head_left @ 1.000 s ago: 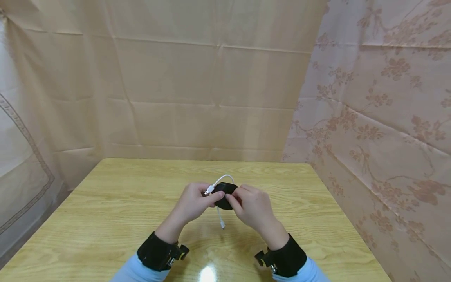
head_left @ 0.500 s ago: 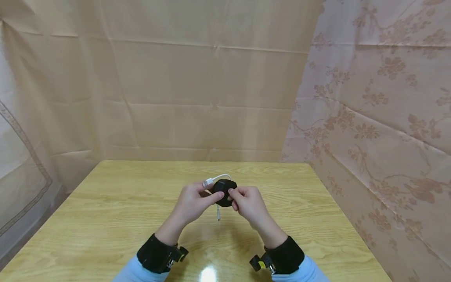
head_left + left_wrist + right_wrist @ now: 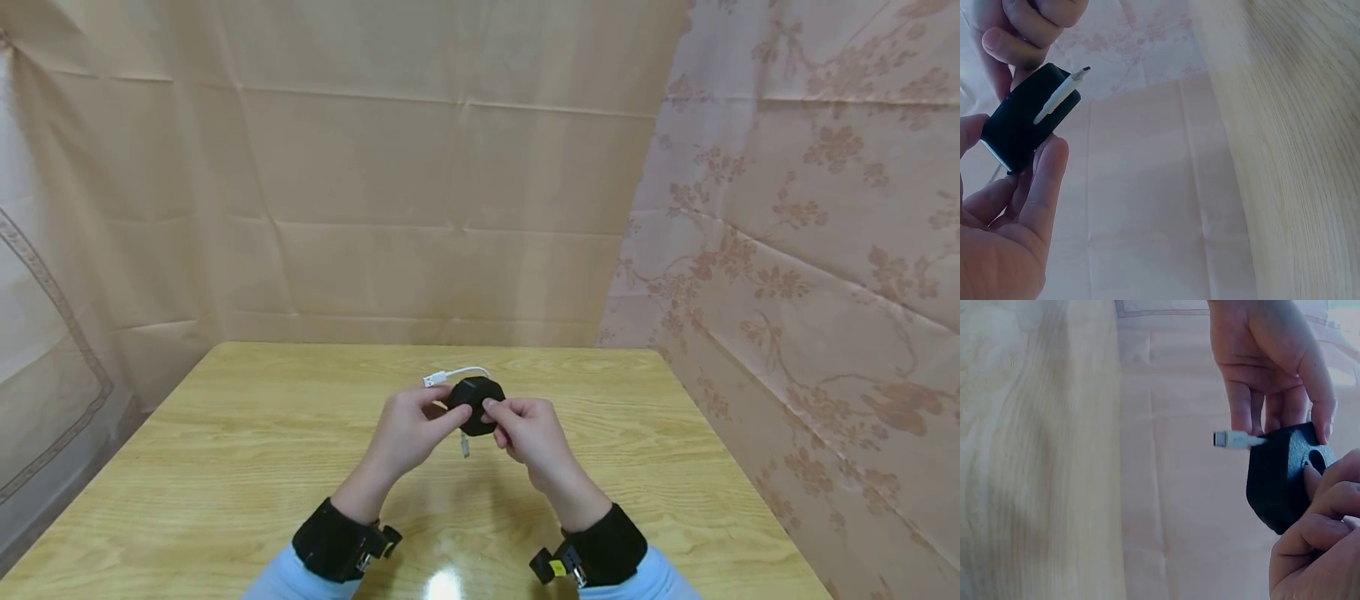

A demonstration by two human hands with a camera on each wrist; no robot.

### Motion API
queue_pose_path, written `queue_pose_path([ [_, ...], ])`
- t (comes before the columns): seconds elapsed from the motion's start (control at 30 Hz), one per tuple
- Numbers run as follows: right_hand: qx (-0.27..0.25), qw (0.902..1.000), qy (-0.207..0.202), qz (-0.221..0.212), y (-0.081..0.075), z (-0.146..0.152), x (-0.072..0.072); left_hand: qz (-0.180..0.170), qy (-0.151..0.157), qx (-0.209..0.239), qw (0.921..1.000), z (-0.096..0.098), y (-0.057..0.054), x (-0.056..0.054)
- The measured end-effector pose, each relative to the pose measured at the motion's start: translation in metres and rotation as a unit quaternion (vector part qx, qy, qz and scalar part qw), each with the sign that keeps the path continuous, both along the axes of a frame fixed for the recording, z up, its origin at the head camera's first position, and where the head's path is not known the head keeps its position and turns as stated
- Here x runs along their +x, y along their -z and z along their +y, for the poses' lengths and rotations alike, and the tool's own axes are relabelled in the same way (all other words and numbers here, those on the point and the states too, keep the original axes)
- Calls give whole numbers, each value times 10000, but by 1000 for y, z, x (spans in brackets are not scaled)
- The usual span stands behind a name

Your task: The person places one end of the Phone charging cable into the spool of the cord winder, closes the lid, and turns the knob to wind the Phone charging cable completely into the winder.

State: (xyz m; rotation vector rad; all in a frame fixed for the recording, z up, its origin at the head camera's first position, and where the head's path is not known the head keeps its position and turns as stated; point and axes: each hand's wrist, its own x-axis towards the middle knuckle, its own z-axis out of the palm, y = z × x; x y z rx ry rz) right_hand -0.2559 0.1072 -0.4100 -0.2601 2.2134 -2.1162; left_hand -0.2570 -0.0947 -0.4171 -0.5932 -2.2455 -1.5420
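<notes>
A black, many-sided cable winder [image 3: 480, 388] is held up above the table between both hands. The left hand [image 3: 408, 427] grips its left side, thumb on the near face and fingers behind. At its right side the right hand [image 3: 534, 432] pinches it, fingertips by a round opening [image 3: 1317, 457] that shows in the right wrist view. A white cable [image 3: 471, 368] loops over the top and ends in a USB-A plug [image 3: 435, 379] above the left hand. From the underside pokes the smaller white USB-C plug [image 3: 1232, 439]. The left wrist view shows the winder's dark edge [image 3: 1019, 115].
A light wood-grain table [image 3: 247, 467] spreads beneath the hands. Beige cloth [image 3: 375, 183] hangs behind its far edge, and a floral curtain [image 3: 787, 250] lines the right side. Black bands [image 3: 611, 546] with small cameras circle both wrists.
The winder has tilted and risen slightly, turning its flat face toward the head camera. Its USB-A plug has swung up and left, and the lower plug now hangs shorter. Both hands keep hold.
</notes>
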Motion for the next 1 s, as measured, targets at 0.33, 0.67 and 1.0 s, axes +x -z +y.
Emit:
queue_pose_path([
  [0.33,-306,9981,129,518,-18,20,0,-291,-201,142,9993,-10,-3,-3],
  [0.67,-934,9888,9,1161,-40,51,2,-617,-32,590,9963,-18,-8,-2],
  [1.0,-676,9765,-11,2048,-54,68,9,-949,212,817,9919,-20,-10,-3],
])
